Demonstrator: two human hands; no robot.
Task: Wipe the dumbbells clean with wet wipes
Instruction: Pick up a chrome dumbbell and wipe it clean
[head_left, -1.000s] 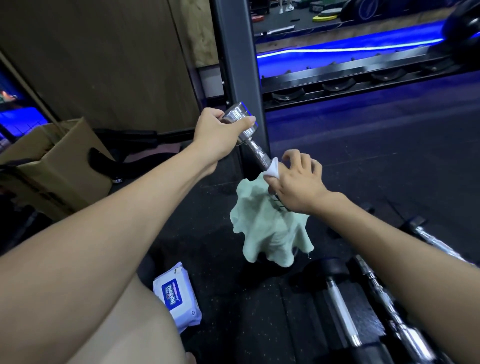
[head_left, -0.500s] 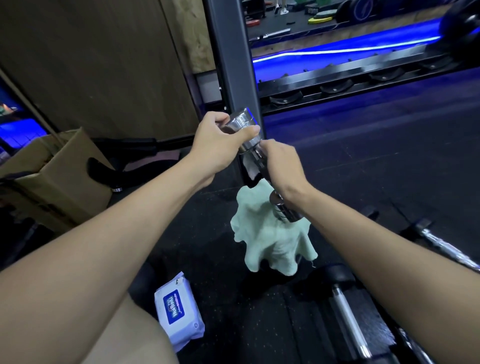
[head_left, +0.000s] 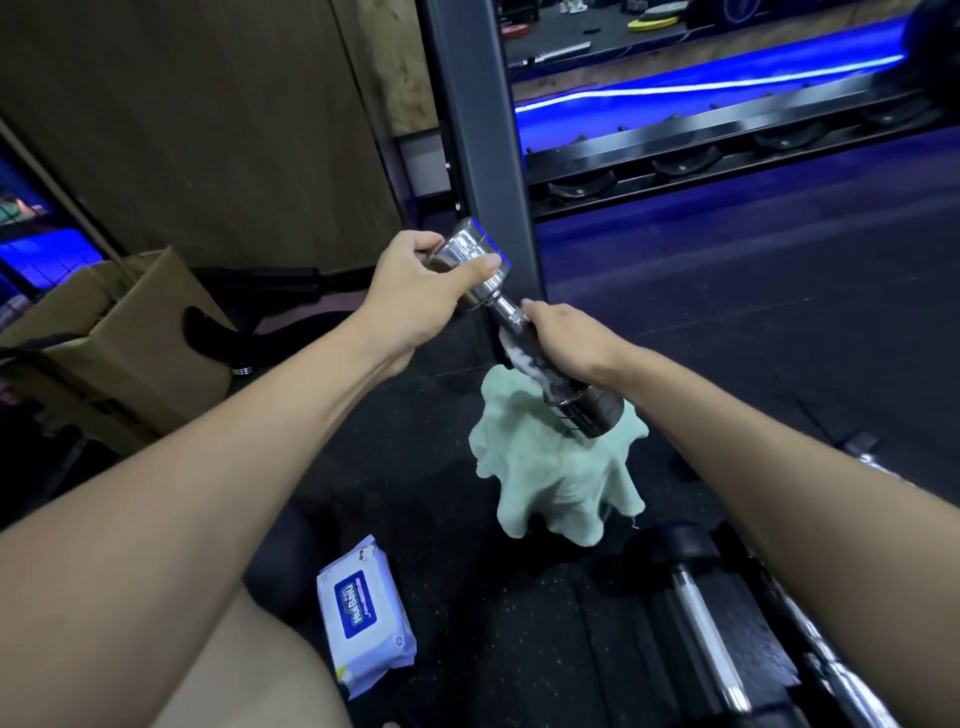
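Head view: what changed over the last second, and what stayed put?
The right hand with the wipe slid up the dumbbell handle from the lower head toward the upper one, uncovering the lower head. The left hand kept gripping the upper head. The green cloth, wipes pack and box stayed in place.

We find only one print: a blue label with white letters on the white wet wipes pack (head_left: 366, 610), which lies on the floor near the green cloth (head_left: 558, 478), on its left and closer to the camera. The letters are too blurred for us to read.
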